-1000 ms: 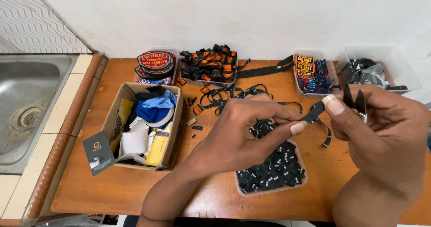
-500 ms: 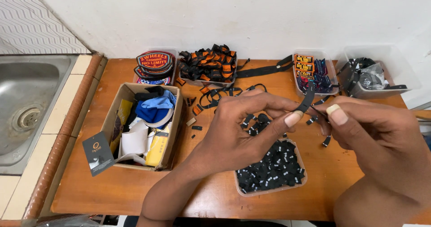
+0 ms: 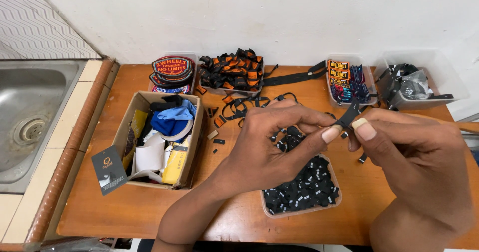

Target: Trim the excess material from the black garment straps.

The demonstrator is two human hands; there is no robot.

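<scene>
Matt black woven tag (image 3: pixel 348 116), smooth wooden table (image 3: pixel 124 202) — brushed steel sink (image 3: pixel 30 107), cardboard box (image 3: pixel 192 147)

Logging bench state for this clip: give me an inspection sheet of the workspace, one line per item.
Surface: wooden table, mostly covered along the back.
Job's things: small black strap piece pinched between both hands; tray of black labels beneath them.
Clutter: cardboard box of mixed fabric and tags; stack of round patches; pile of orange-black labels; clear tub of coloured labels; clear tub of black parts; loose black scraps by the box.
Hands: left hand and right hand, fingers shut on the strap piece.
Cables: nothing seen.
Surroundings: steel sink at left, white wall behind.
</scene>
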